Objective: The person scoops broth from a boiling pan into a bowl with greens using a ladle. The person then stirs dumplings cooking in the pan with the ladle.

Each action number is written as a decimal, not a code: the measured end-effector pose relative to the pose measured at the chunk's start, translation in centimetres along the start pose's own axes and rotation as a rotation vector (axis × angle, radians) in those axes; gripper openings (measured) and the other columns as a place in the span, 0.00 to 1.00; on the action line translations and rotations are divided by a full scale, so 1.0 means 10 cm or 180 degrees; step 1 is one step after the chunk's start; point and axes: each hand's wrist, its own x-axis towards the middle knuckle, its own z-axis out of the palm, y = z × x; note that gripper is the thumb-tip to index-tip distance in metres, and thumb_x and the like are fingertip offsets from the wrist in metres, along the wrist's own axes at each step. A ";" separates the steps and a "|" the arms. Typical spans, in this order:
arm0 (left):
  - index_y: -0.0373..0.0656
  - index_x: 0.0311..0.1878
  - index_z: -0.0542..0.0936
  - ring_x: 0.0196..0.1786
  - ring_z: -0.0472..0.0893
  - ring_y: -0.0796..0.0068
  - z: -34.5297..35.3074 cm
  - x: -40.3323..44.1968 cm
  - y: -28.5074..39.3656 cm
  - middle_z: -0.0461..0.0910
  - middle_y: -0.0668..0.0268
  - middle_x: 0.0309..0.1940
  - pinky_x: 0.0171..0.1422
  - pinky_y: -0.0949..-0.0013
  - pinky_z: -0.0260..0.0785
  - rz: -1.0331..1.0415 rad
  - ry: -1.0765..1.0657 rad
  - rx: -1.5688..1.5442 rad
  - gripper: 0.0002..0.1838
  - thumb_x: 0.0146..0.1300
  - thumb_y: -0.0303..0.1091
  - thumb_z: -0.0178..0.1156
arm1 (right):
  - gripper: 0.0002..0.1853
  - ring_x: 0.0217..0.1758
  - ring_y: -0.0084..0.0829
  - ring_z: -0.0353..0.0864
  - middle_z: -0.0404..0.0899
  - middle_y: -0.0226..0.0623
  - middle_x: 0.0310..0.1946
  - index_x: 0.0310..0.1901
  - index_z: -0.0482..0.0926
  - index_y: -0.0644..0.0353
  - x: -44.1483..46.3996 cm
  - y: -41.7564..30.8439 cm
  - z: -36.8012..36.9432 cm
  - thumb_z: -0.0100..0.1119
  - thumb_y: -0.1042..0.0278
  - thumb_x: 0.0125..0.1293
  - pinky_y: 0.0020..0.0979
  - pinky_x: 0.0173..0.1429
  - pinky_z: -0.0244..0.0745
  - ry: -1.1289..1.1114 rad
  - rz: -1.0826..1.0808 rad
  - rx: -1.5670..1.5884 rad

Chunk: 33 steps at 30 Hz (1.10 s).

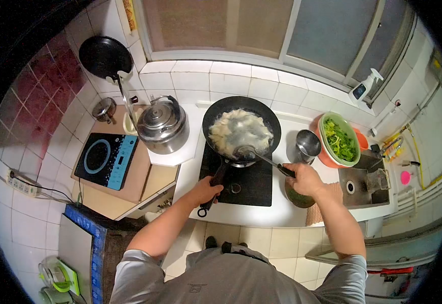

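Observation:
A black wok (273, 114) sits on a black induction cooktop (254, 187) in front of me. Pale dumplings (226, 126) crowd together in its cloudy, steaming water. My left hand (205, 191) is wrapped around the wok's long handle (222, 174), which points toward me. In my right hand (304, 179) is the dark grip of a ladle (265, 158). Its bowl dips among the dumplings near the wok's front edge. Under my right hand, partly hidden, a round dish (300, 197) with greenish contents stands on the counter.
Left of the wok stands a steel kettle (162, 126), with a second induction cooker (104, 159) farther left. To the right are a metal cup (307, 144), a green basin (327, 121) of leafy greens (341, 142) and a sink (368, 200). A spray bottle (365, 87) stands on the windowsill.

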 end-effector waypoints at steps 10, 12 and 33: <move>0.33 0.55 0.68 0.27 0.81 0.69 0.04 -0.22 0.12 0.78 0.59 0.33 0.29 0.67 0.76 -0.0161 0.0102 0.0121 0.24 0.62 0.38 0.63 | 0.24 0.48 0.52 0.80 0.81 0.56 0.43 0.60 0.75 0.54 0.42 -0.22 0.44 0.58 0.67 0.60 0.46 0.54 0.75 0.0114 0.0214 0.0221; 0.35 0.60 0.65 0.25 0.81 0.70 0.04 -0.20 0.08 0.79 0.62 0.31 0.26 0.68 0.72 -0.0163 0.0085 0.0077 0.27 0.64 0.38 0.62 | 0.24 0.49 0.52 0.80 0.80 0.55 0.45 0.60 0.75 0.54 0.56 -0.23 0.53 0.58 0.67 0.60 0.46 0.55 0.75 0.0177 0.0231 0.0359; 0.34 0.53 0.69 0.28 0.77 0.71 0.06 -0.23 0.11 0.77 0.59 0.33 0.29 0.67 0.77 -0.0260 0.0107 0.0064 0.20 0.64 0.36 0.61 | 0.19 0.49 0.55 0.79 0.80 0.59 0.43 0.54 0.77 0.63 1.07 0.29 0.45 0.55 0.67 0.62 0.46 0.57 0.73 0.1061 0.0918 0.0647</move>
